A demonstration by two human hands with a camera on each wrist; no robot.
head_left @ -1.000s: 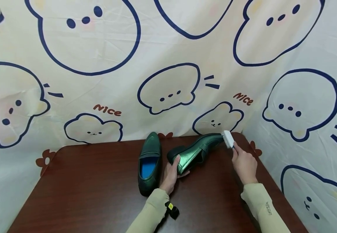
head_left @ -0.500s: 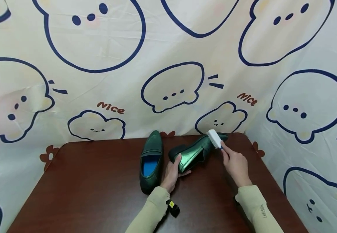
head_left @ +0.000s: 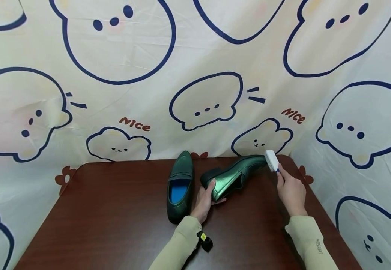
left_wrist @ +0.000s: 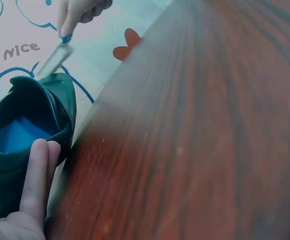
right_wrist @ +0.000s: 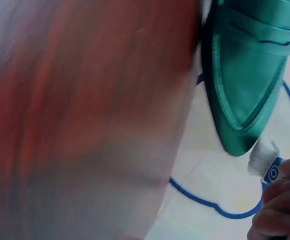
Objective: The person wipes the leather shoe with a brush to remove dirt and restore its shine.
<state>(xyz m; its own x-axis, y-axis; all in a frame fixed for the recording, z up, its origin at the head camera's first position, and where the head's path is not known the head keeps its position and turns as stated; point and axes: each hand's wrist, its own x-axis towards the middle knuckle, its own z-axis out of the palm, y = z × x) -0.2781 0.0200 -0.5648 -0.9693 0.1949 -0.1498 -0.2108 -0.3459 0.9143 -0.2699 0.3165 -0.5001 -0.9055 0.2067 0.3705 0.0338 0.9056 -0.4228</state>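
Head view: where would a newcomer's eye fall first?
Probably on the shiny green shoe, tilted in the left hand right of centre. Next, on the white brush in the right hand, at that shoe's toe. Behind the table, the cartoon-printed cloth fills the upper part of the view.

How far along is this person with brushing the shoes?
Looks done: the left hand grips the tilted shoe by its heel end. In hand: the right hand holds the white brush at its toe. Probably left: the other shoe, standing on the table with neither hand on it; whether it's been brushed, I can't tell.
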